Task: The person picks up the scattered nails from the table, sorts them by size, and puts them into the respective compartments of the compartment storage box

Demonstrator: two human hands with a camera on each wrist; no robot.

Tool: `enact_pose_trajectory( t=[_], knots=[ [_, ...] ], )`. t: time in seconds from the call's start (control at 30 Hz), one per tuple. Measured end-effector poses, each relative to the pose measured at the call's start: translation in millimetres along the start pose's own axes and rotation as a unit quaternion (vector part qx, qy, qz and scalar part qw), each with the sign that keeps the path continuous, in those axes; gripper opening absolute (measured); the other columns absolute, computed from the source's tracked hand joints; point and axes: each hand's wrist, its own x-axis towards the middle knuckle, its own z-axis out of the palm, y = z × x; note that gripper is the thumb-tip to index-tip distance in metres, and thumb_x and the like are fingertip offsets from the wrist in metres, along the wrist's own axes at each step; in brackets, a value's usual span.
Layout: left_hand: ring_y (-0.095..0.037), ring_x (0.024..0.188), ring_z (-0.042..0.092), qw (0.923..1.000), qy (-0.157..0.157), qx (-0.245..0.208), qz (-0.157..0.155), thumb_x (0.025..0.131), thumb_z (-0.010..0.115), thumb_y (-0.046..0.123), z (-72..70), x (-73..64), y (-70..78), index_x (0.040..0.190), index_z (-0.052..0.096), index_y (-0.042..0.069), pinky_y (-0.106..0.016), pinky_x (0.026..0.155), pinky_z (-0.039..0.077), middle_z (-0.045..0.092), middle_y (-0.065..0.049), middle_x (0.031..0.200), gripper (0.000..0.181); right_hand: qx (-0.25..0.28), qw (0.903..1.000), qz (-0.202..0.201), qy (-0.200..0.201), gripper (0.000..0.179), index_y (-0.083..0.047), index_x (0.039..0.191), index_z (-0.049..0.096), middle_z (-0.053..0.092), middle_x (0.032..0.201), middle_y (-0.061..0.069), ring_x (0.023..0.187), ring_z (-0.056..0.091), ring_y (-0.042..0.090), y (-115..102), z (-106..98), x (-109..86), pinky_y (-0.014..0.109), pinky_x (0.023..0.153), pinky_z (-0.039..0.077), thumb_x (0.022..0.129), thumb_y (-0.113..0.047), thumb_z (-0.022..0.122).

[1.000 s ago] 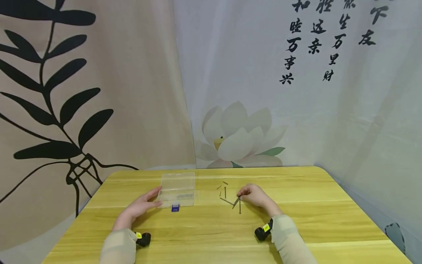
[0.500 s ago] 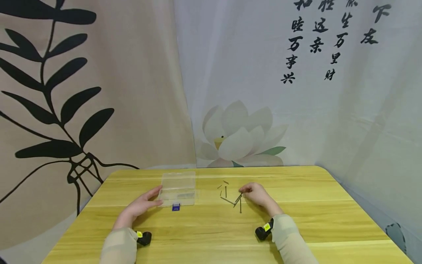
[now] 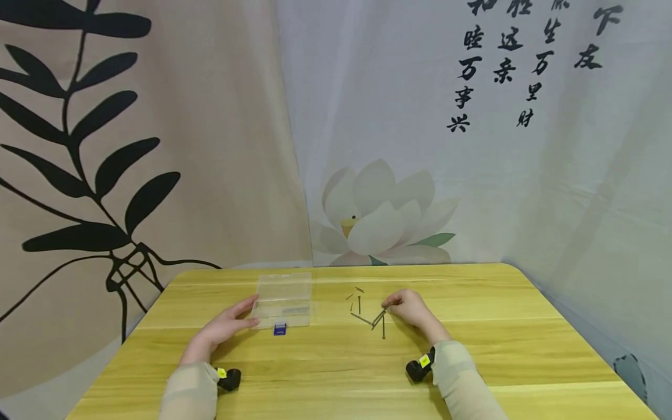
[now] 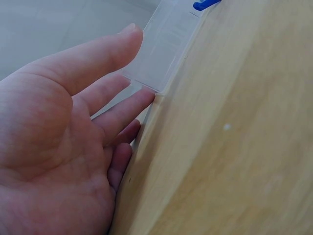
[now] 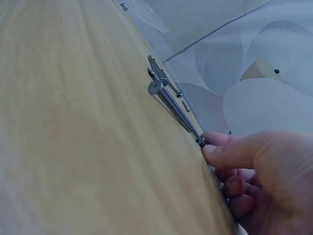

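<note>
A clear plastic box (image 3: pixel 284 304) with a blue latch (image 3: pixel 280 329) stands with its lid raised at the left of the table. My left hand (image 3: pixel 227 328) touches its left side; the left wrist view shows the fingers (image 4: pixel 128 110) extended at the box's corner. To the right, my right hand (image 3: pixel 409 309) pinches one end of a long metal nail (image 5: pixel 177 111) between thumb and forefinger, its round head pointing away from the hand. Another long nail (image 3: pixel 384 328) lies just beside it, and one more nail (image 3: pixel 362 319) slants to the left.
Farther back on the wooden table (image 3: pixel 315 373) lie a medium nail (image 3: pixel 359 304) and several small ones, such as a short nail (image 3: pixel 359 290). A printed cloth backdrop (image 3: pixel 388 116) hangs right behind the table's far edge.
My right hand has shifted slightly right and away from me, its fingers still at the end of the nail. My left hand and the box stay put.
</note>
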Motion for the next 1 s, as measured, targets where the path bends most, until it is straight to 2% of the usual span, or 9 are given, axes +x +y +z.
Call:
enact_pose_trajectory(
  t=[0.27, 0.47, 0.63, 0.8, 1.0],
  knots=[
    [-0.048, 0.141, 0.015, 1.0000, 0.001, 0.002, 0.000, 0.094, 0.065, 0.027, -0.6, 0.1, -1.7, 0.153, 0.024, 0.005, -0.068, 0.106, 0.018, 0.023, -0.027, 0.154, 0.076, -0.015, 0.9995, -0.026, -0.010, 0.010, -0.007, 0.086, 0.074, 0.068, 0.088, 0.003, 0.087, 0.062, 0.020, 0.0, -0.9, 1.2, 0.042, 0.080, 0.050, 0.086, 0.000, 0.067],
    [-0.048, 0.141, 0.014, 1.0000, 0.001, 0.002, -0.002, 0.094, 0.065, 0.026, 0.0, 0.1, 0.0, 0.153, 0.024, 0.004, -0.068, 0.107, 0.015, 0.023, -0.028, 0.154, 0.076, -0.022, 0.9976, -0.049, -0.045, 0.006, -0.005, 0.089, 0.071, 0.064, 0.086, 0.004, 0.085, 0.058, 0.016, 1.5, -4.9, 0.5, 0.039, 0.079, 0.049, 0.090, -0.004, 0.064],
    [-0.048, 0.141, 0.013, 1.0000, 0.001, 0.003, -0.002, 0.094, 0.065, 0.025, 0.5, -1.0, 2.3, 0.153, 0.024, 0.004, -0.068, 0.108, 0.012, 0.023, -0.028, 0.154, 0.075, -0.013, 0.9957, -0.058, -0.071, 0.007, -0.003, 0.092, 0.068, 0.062, 0.088, 0.003, 0.085, 0.056, 0.017, 0.7, -8.8, -0.6, 0.041, 0.080, 0.047, 0.092, -0.002, 0.061],
    [-0.048, 0.141, 0.013, 1.0000, -0.002, 0.002, 0.000, 0.095, 0.064, 0.024, 0.6, -1.8, 3.0, 0.154, 0.023, 0.004, -0.069, 0.107, 0.013, 0.022, -0.028, 0.154, 0.075, -0.002, 0.9944, -0.055, -0.090, 0.009, -0.003, 0.095, 0.067, 0.061, 0.089, 0.001, 0.084, 0.053, 0.017, 0.3, -11.0, -0.3, 0.040, 0.079, 0.045, 0.095, -0.003, 0.058],
    [-0.048, 0.141, 0.013, 1.0000, -0.001, 0.003, 0.003, 0.095, 0.064, 0.024, 0.4, -1.7, 3.5, 0.153, 0.023, 0.004, -0.067, 0.108, 0.012, 0.022, -0.028, 0.154, 0.074, 0.015, 0.9960, -0.031, -0.082, 0.008, -0.006, 0.096, 0.065, 0.061, 0.091, 0.001, 0.085, 0.053, 0.017, -0.7, -11.2, 0.3, 0.038, 0.079, 0.045, 0.097, -0.008, 0.057]
  ],
)
